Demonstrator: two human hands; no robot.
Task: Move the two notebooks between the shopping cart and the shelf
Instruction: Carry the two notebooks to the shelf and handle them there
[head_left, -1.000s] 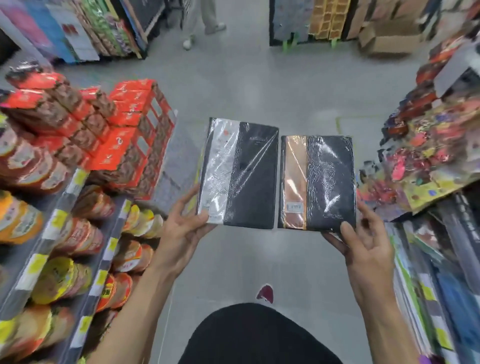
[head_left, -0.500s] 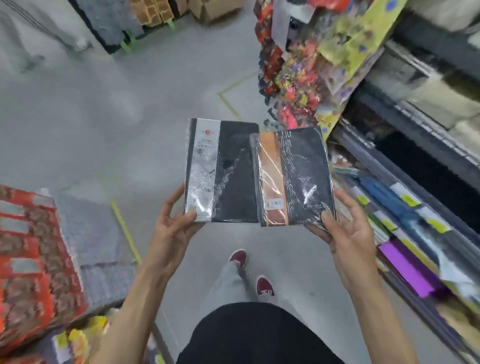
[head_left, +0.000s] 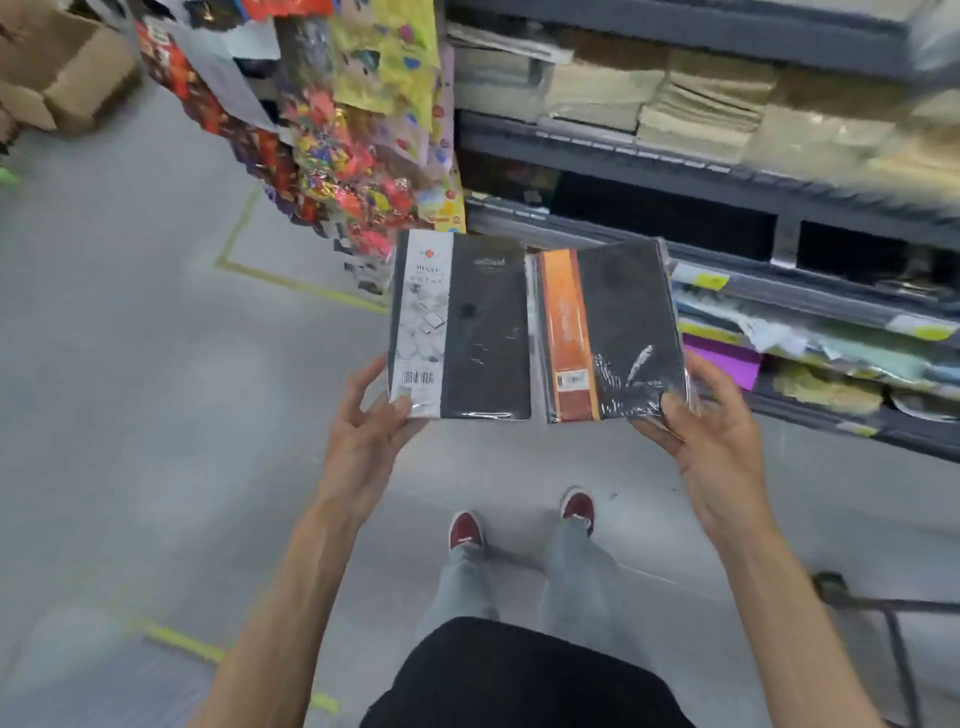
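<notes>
I hold two plastic-wrapped black notebooks side by side in front of me. My left hand (head_left: 371, 421) pinches the bottom left corner of the notebook with the white band (head_left: 462, 327). The notebook with the orange band (head_left: 613, 332) is gripped at its bottom right corner by my right hand (head_left: 701, 421). Both face up and do not overlap. Just beyond them runs the grey shelf (head_left: 727, 182), its tiers stacked with paper goods and stationery. A dark bar of the shopping cart (head_left: 883, 605) shows at the lower right.
Colourful hanging packets (head_left: 353, 156) fill the shelf's end at upper centre. A cardboard box (head_left: 62, 73) sits on the floor at top left. Grey floor with yellow tape lines (head_left: 291, 280) spreads to the left. My red shoes (head_left: 467, 530) stand below the notebooks.
The view has swung right from the snack aisle toward the stationery shelf. The notebooks stayed in my hands; the orange-banded one no longer overlaps the white-banded one.
</notes>
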